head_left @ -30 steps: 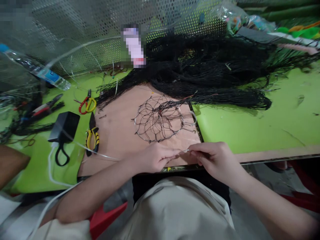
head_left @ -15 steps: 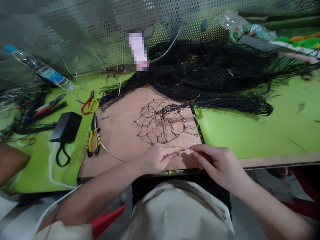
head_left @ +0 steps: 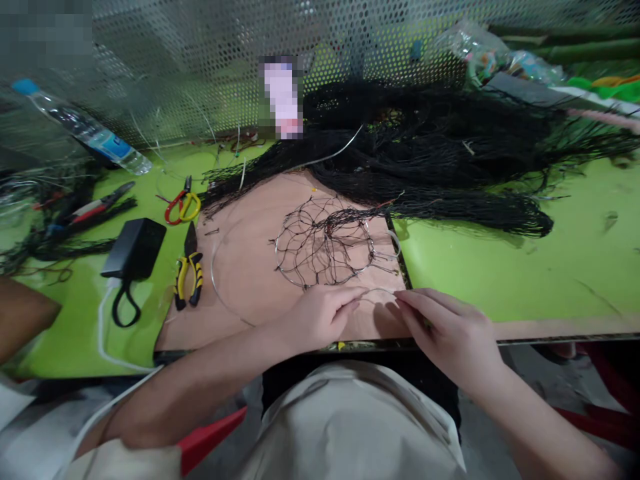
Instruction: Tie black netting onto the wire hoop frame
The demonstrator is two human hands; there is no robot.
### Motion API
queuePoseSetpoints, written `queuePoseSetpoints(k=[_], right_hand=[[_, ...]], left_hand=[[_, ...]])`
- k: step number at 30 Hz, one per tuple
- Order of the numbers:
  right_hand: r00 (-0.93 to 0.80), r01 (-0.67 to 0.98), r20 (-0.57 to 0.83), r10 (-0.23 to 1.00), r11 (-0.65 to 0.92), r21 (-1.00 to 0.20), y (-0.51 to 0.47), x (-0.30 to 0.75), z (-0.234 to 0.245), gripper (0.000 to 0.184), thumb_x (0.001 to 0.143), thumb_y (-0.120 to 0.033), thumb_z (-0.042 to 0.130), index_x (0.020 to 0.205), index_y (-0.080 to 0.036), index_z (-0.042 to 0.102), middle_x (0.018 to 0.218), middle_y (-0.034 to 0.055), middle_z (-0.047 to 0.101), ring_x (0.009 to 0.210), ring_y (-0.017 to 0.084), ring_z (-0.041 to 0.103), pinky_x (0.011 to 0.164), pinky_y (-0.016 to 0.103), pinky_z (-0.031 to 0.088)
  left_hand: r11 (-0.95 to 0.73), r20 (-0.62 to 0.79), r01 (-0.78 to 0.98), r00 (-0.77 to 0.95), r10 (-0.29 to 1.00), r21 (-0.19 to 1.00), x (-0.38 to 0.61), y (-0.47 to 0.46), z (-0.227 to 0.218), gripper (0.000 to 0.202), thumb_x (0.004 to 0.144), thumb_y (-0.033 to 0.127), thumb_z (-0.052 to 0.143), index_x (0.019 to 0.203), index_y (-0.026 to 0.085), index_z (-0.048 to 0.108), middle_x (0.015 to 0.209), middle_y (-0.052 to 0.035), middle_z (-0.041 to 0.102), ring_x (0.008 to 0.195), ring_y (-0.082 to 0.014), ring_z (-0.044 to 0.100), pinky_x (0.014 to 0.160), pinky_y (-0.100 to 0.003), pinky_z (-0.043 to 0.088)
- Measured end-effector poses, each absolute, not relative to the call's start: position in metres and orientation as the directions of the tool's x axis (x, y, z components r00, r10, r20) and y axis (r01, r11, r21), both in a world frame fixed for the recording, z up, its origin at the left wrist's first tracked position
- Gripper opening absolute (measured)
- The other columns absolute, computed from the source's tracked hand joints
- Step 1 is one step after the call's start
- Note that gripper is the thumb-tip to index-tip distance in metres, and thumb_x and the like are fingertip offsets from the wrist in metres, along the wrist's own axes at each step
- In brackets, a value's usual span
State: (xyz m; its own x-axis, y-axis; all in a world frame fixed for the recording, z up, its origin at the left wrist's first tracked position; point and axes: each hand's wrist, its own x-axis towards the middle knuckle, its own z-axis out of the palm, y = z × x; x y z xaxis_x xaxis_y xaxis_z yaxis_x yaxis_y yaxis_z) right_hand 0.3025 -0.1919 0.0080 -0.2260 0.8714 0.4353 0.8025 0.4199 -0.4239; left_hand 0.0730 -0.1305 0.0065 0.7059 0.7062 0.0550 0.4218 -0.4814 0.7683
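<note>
My left hand (head_left: 320, 317) pinches a thin pale wire (head_left: 379, 290) near the front edge of a brown board (head_left: 240, 247). A short stretch of that wire spans to my right hand (head_left: 453, 330), whose thumb and fingertips are closed on it. A long loop of wire (head_left: 213, 267) also arcs over the board to the left of my left forearm; whether it is the same piece is hidden by the hand. Just beyond my hands lies a wire hoop (head_left: 277, 250) with black netting (head_left: 327, 233) strung across it.
Black-and-yellow pliers (head_left: 188, 280), red-and-yellow snips (head_left: 183, 205) and a black power bank (head_left: 135, 248) with a white cable lie left. A water bottle (head_left: 100, 137) leans behind them. A black net heap (head_left: 425, 147) fills the back. Someone's arm (head_left: 25, 323) shows at far left.
My right hand has shifted slightly right, widening the gap between my hands and showing more wire. The loose wire at the back left has swung into a wider, lower arc.
</note>
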Motion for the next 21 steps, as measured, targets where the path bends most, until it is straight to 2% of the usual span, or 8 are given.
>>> queuePoseSetpoints(k=[4,8,12,14,17,21], right_hand=[[-0.237,0.852,0.462,0.855,0.412,-0.324,-0.181,0.303,0.0,0.006,0.093,-0.019,0.062,0.096,-0.018,0.068,0.084,0.0032,0.074,0.069,0.014,0.068,0.063,0.025,0.047],[-0.272,0.873,0.436,0.858,0.411,-0.264,-0.168,0.306,-0.005,0.01,0.095,-0.022,0.06,0.09,-0.018,0.068,0.08,0.0038,0.073,0.064,0.015,0.065,0.058,0.028,0.04],[-0.298,0.872,0.413,0.861,0.421,-0.249,-0.162,0.308,-0.005,0.014,0.095,-0.021,0.058,0.085,-0.018,0.067,0.075,0.0034,0.069,0.065,0.015,0.061,0.059,0.029,0.037],[-0.324,0.872,0.396,0.859,0.433,-0.226,-0.161,0.307,-0.005,0.017,0.095,-0.02,0.057,0.081,-0.018,0.066,0.07,0.0024,0.066,0.065,0.016,0.058,0.061,0.03,0.036],[-0.371,0.875,0.341,0.864,0.448,-0.182,-0.157,0.302,-0.003,0.021,0.095,-0.019,0.056,0.075,-0.018,0.062,0.069,0.0019,0.061,0.067,0.016,0.054,0.063,0.031,0.036],[-0.412,0.877,0.292,0.863,0.463,-0.128,-0.148,0.298,-0.001,0.022,0.094,-0.017,0.056,0.072,-0.018,0.061,0.072,0.0029,0.059,0.069,0.017,0.052,0.066,0.032,0.036]], left_hand=[[-0.487,0.001,0.568,0.65,0.76,0.663,0.077,-0.128,0.012,0.032,0.095,0.02,0.056,0.125,0.018,0.066,0.113,-0.008,0.075,0.097,-0.0198,0.073,0.085,-0.031,0.058],[-0.51,-0.093,0.664,0.654,0.751,0.547,0.078,-0.127,0.027,0.033,0.095,0.019,0.057,0.127,0.018,0.063,0.113,-0.0076,0.074,0.095,-0.0197,0.072,0.08,-0.03,0.057],[-0.593,-0.134,0.745,0.65,0.748,0.307,0.078,-0.128,0.046,0.018,0.098,0.026,0.054,0.107,0.019,0.068,0.102,-0.0044,0.072,0.087,-0.0205,0.07,0.074,-0.033,0.055],[-0.611,-0.156,0.756,0.649,0.744,0.235,0.08,-0.126,0.052,0.013,0.097,0.026,0.056,0.099,0.019,0.067,0.099,-0.0036,0.071,0.088,-0.0212,0.068,0.075,-0.034,0.054],[-0.621,-0.154,0.745,0.662,0.734,0.242,0.084,-0.118,0.051,0.012,0.093,0.029,0.064,0.097,0.018,0.067,0.099,-0.0039,0.069,0.095,-0.0226,0.065,0.081,-0.037,0.053],[-0.624,-0.063,0.727,0.664,0.745,0.287,0.088,-0.11,0.035,0.017,0.094,0.029,0.062,0.106,0.017,0.066,0.102,-0.0051,0.07,0.096,-0.0224,0.064,0.082,-0.036,0.052]])
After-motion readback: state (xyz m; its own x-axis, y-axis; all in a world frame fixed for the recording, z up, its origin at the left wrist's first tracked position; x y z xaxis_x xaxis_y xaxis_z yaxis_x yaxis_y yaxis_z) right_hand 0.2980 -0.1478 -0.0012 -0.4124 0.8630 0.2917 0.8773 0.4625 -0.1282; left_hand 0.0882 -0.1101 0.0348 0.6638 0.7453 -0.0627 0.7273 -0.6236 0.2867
